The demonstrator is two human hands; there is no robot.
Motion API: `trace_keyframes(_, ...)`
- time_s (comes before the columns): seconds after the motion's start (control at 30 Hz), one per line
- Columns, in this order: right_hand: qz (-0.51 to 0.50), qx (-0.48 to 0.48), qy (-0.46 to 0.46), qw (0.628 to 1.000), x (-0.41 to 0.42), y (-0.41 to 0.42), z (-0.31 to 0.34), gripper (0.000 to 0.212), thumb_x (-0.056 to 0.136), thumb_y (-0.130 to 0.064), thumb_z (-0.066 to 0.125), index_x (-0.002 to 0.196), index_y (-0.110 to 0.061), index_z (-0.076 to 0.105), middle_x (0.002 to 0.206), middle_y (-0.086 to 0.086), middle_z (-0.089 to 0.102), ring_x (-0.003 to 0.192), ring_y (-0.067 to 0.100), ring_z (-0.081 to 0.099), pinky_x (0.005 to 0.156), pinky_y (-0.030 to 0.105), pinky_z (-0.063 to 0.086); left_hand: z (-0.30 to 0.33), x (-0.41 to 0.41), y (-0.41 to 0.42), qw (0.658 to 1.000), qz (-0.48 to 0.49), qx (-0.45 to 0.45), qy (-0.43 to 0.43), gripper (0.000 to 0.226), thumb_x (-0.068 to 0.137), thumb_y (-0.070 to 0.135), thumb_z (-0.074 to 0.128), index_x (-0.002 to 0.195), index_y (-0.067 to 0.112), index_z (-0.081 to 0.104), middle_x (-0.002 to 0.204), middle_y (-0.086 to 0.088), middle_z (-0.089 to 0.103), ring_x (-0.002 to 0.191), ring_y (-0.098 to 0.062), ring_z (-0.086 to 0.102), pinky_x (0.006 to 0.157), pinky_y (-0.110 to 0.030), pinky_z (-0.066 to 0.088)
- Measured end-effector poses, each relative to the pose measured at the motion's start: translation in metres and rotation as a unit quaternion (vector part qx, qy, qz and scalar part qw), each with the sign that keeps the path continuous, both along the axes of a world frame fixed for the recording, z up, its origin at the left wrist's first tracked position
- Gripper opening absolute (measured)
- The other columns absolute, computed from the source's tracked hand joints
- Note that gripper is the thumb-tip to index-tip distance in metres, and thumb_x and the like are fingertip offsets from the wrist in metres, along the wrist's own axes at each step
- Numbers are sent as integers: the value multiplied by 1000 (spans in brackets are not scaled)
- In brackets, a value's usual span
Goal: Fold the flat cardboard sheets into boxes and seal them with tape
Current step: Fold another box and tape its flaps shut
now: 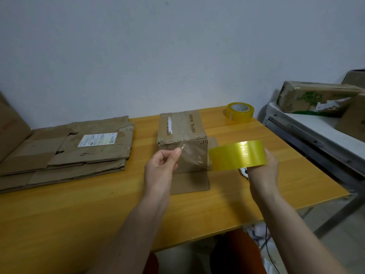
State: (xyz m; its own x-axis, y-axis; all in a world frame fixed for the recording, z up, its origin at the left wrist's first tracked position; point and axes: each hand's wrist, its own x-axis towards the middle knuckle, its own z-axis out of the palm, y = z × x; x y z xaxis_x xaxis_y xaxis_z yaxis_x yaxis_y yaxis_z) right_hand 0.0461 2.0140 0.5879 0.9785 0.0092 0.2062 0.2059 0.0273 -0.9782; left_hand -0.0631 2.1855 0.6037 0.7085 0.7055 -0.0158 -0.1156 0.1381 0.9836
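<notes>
With the left hand (161, 165) pinching the tape end (189, 155) and right hand (262, 167) gripping the roll (238, 155), keep the strip taut and centred over the box (181, 131) seam.

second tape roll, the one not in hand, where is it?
Head view: the spare yellow tape roll stands at the far right corner of the orange wooden table, right of the folded brown cardboard box.

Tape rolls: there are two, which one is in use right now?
The near roll, gripped by the right hand, while the left hand pinches its pulled-out strip. The spare roll sits untouched at the table's far right corner.
</notes>
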Motion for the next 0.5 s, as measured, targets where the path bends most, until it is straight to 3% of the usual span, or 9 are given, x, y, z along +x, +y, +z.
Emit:
trace_keyframes(0.07, -31, -68, -45, 996, 4, -3, 0, 47, 77, 7, 53, 61, -37, 61, 68, -10, 52, 64, 16, 45, 59, 31, 39, -2, -2, 9, 998, 50, 19, 13, 13, 86, 23, 68, 77, 15, 64, 81, 6, 67, 82, -10, 61, 78, -24, 49)
trace_keyframes(0.13, -108, -182, -121, 970, 14, -12, 0, 37, 75, 9, 57, 91, -24, 66, 94, 1, 50, 84, 20, 49, 72, 34, 42, -4, -5, 21, 993, 112, 27, 24, 15, 87, 22, 67, 75, 16, 62, 79, 8, 63, 78, -8, 58, 71, -21, 45)
trace_keyframes(0.2, -150, -208, -132, 958, 28, -17, 4, 47, 73, 16, 52, 112, -9, 60, 106, 5, 45, 96, 17, 44, 81, 31, 38, -4, -7, 31, 992, 115, 43, 37, 16, 88, 23, 66, 75, 17, 61, 75, 8, 58, 73, -7, 53, 67, -20, 42)
trace_keyframes(0.33, -49, -150, -86, 984, 32, -8, 11, 53, 71, 20, 41, 104, -19, 55, 86, -8, 53, 80, 12, 49, 64, 30, 44, -7, -5, 44, 992, 116, 40, 41, 16, 88, 27, 66, 77, 17, 62, 87, 5, 65, 84, -10, 58, 78, -26, 46)
trace_keyframes(0.5, -71, -198, -129, 969, 46, -1, 28, 51, 70, 17, 40, 96, -26, 50, 78, -13, 50, 70, 5, 46, 55, 25, 38, -1, 6, 51, 992, 113, 52, 39, 19, 89, 27, 66, 74, 18, 60, 80, 10, 61, 78, -6, 54, 75, -24, 43)
